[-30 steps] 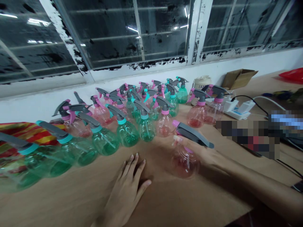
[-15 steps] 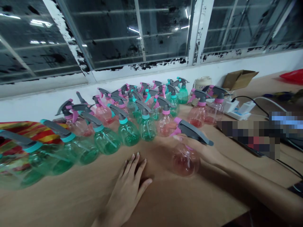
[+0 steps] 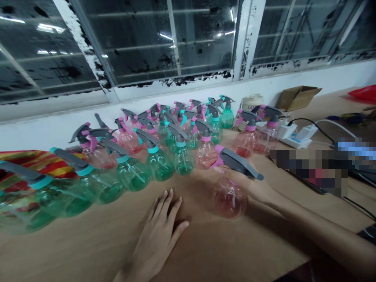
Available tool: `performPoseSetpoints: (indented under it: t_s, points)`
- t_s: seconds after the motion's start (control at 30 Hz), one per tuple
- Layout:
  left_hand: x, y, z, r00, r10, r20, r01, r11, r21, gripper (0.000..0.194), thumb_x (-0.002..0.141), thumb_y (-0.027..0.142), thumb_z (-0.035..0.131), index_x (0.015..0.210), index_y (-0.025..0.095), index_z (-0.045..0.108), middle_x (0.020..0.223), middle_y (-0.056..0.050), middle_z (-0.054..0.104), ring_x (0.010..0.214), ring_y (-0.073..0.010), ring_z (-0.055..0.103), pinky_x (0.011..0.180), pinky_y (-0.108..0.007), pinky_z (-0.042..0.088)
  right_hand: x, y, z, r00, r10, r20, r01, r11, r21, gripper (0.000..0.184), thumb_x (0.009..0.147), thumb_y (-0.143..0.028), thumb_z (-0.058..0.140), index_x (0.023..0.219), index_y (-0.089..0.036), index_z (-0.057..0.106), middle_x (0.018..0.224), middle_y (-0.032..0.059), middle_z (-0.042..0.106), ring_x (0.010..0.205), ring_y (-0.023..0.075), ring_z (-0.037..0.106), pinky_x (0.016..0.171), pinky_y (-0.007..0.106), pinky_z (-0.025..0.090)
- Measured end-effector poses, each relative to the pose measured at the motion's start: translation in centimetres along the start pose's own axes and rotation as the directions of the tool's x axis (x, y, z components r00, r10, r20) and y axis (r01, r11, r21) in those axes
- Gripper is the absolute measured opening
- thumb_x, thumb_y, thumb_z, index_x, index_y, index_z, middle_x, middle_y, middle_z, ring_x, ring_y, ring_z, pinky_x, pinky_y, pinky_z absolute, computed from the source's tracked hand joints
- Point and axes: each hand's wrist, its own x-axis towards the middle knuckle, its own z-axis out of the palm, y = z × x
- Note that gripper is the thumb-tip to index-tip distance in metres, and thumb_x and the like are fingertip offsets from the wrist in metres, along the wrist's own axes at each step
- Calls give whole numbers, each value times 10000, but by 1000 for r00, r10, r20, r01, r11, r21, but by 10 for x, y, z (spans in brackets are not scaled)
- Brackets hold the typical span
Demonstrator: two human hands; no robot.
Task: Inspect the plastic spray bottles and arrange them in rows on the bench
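Note:
My left hand (image 3: 160, 231) lies palm down on the tabletop, fingers stretched out, with nothing in it. To its right stands a pink spray bottle (image 3: 229, 199) with a grey and pink trigger head and some liquid inside. My right hand (image 3: 243, 178) is closed round the neck of this bottle, partly hidden behind its head. Just beyond my left hand stand green spray bottles with turquoise collars, such as this green bottle (image 3: 160, 164). Another pink bottle (image 3: 205, 152) stands right behind the held one.
Several more pink and green spray bottles crowd towards the wall. A striped cloth (image 3: 58, 166) lies at left. On the right are a power strip (image 3: 295, 141) with plugs and cables, a cardboard box (image 3: 298, 98), a pale container (image 3: 252, 102) and a blurred-out device (image 3: 308, 172).

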Motion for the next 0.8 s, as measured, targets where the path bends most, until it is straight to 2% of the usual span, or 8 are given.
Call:
performPoseSetpoints:
  t_s: [0.17,0.23,0.43,0.67,0.8]
  points:
    - [0,0,-1,1000,-10,5,10,1000,-6,558,970,540,286,1322,164,501,1420,-129,430,1299,-303,395,1003,-471,395,4,-1,2,999,-28,39,27,999,24,174,792,-410,642,870,-259,679,825,21,705,801,214,663,764,363,494]
    - [0,0,-2,1000,-3,2,3,1000,-11,557,970,537,290,1316,157,505,1417,-135,433,1294,-304,402,1001,-470,397,4,-1,3,999,-27,17,27,1000,2,186,797,-424,635,855,-251,673,842,16,697,809,210,650,756,350,493]
    - [0,0,-1,1000,9,-9,-9,1000,1,576,974,537,263,1312,139,507,1408,-149,440,1293,-312,400,985,-483,411,-1,-4,4,995,6,-103,-19,991,-131,195,752,-418,670,741,-225,641,721,2,640,715,203,613,647,323,490]
    - [0,0,-3,1000,7,-9,-7,1000,4,568,974,532,272,1318,143,503,1411,-147,438,1289,-310,405,988,-475,408,-4,-13,6,996,38,-84,-43,997,-62,166,768,-392,640,772,-227,638,706,5,650,668,202,618,569,311,482]
    - [1,1,-5,1000,10,4,-10,1000,1,573,976,530,263,1327,139,492,1417,-146,429,1288,-311,407,986,-478,409,-4,-1,3,981,82,-175,-94,994,-62,147,735,-369,682,780,-234,647,768,12,669,736,220,632,630,335,500]
